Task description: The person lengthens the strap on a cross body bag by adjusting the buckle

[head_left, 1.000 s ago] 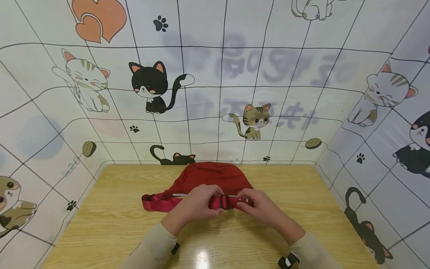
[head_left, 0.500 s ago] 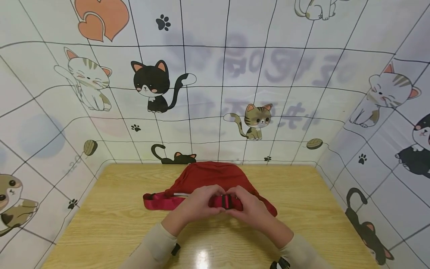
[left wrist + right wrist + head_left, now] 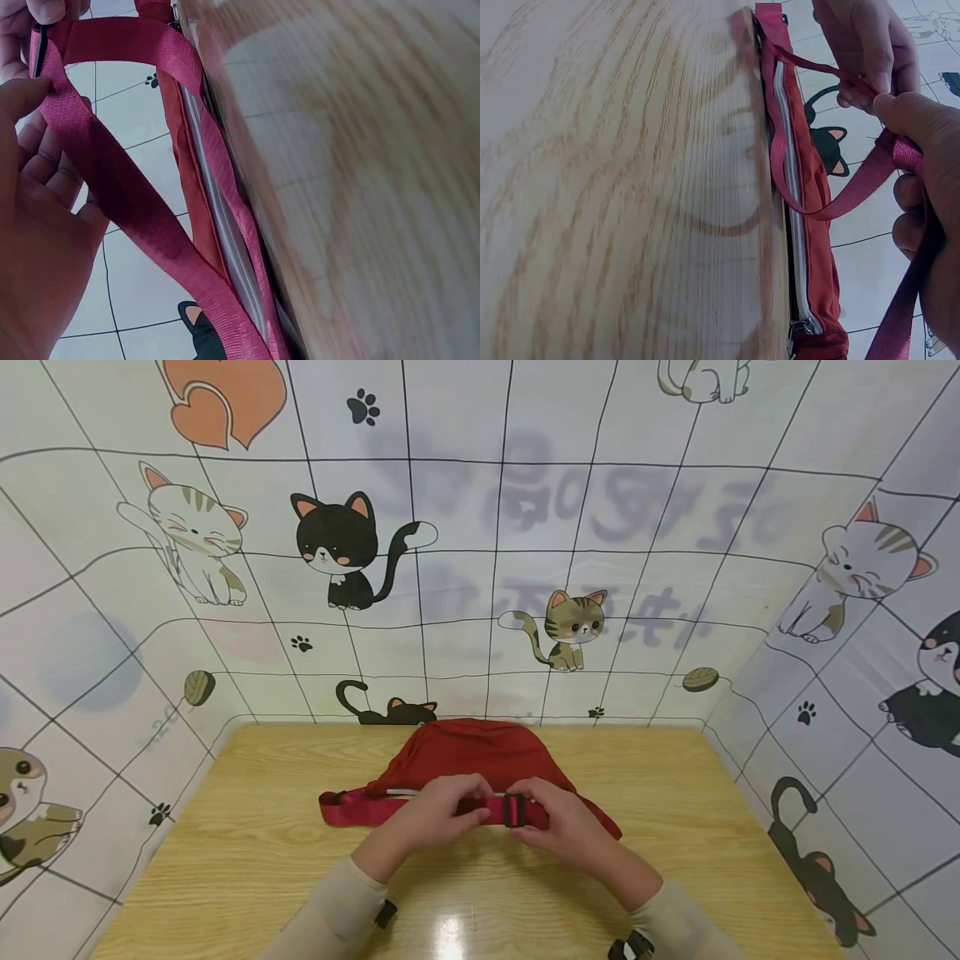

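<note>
Item: one red bag [image 3: 472, 752], at the lower centre of the head view, its rounded top at the far edge of the table [image 3: 225, 835]. Its right end tapers down behind the right wrist; on its near side we see a silver zip [image 3: 798, 255], running lengthwise in both wrist views.

Item: one crimson strap [image 3: 360, 812], crossing in front of the bag and folding into a loop to the left of the hands. In the left wrist view it forms a long, narrow loop that slants from upper left to bottom centre.

Item: one black slider [image 3: 513, 811], upright on the strap at the lower centre of the head view.

Hands, two. The left hand [image 3: 427, 817] holds the strap just left of the slider, thumb on the near side. The right hand [image 3: 566, 825] pinches the strap at the slider, forefinger above and thumb below.

Also listed: two beige sleeves [image 3: 330, 897] at the bottom of the head view, and a black band [image 3: 386, 913] beside the left cuff. Behind, we record a white backdrop [image 3: 450, 510] with grid lines, cartoon cats, paw prints and an orange heart [image 3: 258, 397] at upper left.
</note>
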`<control>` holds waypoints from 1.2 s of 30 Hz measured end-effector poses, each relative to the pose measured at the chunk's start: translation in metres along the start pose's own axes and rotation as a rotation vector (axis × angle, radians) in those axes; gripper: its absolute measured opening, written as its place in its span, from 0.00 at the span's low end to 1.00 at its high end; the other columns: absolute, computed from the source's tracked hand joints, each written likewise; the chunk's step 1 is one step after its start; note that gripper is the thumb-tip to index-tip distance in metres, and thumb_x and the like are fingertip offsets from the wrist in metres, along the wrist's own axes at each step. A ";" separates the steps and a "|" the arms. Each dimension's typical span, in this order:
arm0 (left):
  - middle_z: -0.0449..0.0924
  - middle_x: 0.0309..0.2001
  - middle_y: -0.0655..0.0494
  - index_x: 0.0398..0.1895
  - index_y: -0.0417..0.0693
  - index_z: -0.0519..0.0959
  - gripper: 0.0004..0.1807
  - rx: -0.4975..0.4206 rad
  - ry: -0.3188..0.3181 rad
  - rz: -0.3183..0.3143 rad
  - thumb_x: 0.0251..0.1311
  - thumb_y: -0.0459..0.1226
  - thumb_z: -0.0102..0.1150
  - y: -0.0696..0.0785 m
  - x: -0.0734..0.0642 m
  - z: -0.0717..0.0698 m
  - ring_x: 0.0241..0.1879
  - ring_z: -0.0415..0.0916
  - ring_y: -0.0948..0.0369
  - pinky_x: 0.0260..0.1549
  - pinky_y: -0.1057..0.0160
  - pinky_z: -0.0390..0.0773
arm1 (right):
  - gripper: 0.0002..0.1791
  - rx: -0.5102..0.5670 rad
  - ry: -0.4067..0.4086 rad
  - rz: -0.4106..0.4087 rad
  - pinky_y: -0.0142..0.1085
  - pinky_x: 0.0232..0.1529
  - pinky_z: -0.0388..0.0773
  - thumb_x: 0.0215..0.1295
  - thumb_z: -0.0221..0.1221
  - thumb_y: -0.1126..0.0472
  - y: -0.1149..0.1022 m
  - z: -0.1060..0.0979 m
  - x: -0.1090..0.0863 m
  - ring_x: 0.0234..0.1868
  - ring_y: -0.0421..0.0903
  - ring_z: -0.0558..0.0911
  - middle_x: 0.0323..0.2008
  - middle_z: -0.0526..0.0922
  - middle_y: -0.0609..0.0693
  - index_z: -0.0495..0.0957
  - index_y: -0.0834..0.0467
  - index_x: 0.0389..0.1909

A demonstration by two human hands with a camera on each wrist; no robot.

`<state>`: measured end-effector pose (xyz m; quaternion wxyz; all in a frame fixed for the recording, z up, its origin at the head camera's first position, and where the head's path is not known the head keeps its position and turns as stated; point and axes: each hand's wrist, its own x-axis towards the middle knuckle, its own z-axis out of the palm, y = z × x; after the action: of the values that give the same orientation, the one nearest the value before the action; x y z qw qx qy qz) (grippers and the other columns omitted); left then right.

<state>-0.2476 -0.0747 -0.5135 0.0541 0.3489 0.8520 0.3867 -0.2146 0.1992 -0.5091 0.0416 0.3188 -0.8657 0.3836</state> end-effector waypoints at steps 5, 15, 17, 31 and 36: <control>0.83 0.39 0.72 0.48 0.63 0.81 0.06 -0.015 -0.003 0.019 0.78 0.39 0.68 0.002 0.002 0.000 0.41 0.79 0.67 0.46 0.63 0.82 | 0.31 0.019 -0.017 0.020 0.40 0.53 0.87 0.63 0.80 0.66 0.000 -0.001 0.002 0.51 0.39 0.85 0.54 0.85 0.38 0.78 0.47 0.63; 0.82 0.35 0.70 0.47 0.63 0.83 0.05 -0.079 -0.003 -0.004 0.79 0.38 0.66 0.006 0.005 0.000 0.36 0.77 0.66 0.38 0.64 0.80 | 0.32 0.020 -0.007 0.029 0.41 0.54 0.86 0.62 0.81 0.66 -0.001 -0.002 0.004 0.51 0.39 0.85 0.54 0.85 0.37 0.79 0.45 0.63; 0.83 0.35 0.69 0.47 0.62 0.83 0.05 -0.096 -0.008 -0.004 0.79 0.38 0.66 0.008 0.006 0.000 0.36 0.77 0.66 0.38 0.64 0.80 | 0.32 0.023 -0.013 0.024 0.41 0.54 0.87 0.62 0.80 0.66 0.000 -0.001 0.004 0.51 0.39 0.85 0.54 0.85 0.37 0.79 0.45 0.63; 0.83 0.39 0.70 0.48 0.65 0.82 0.04 -0.102 -0.018 -0.038 0.80 0.41 0.65 -0.005 -0.001 -0.003 0.41 0.80 0.65 0.46 0.62 0.82 | 0.31 0.012 0.019 0.026 0.38 0.50 0.86 0.63 0.80 0.64 -0.001 -0.005 0.000 0.49 0.40 0.86 0.54 0.87 0.40 0.80 0.48 0.65; 0.82 0.33 0.68 0.46 0.62 0.83 0.04 -0.107 -0.019 -0.037 0.80 0.39 0.65 -0.007 -0.004 -0.005 0.36 0.78 0.66 0.39 0.63 0.80 | 0.31 0.031 0.007 0.051 0.37 0.45 0.85 0.64 0.80 0.64 0.003 -0.007 -0.003 0.46 0.39 0.84 0.52 0.87 0.40 0.79 0.47 0.65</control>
<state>-0.2506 -0.0835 -0.5152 0.0879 0.3332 0.8358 0.4275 -0.2149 0.2076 -0.5071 0.0297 0.2958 -0.8674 0.3990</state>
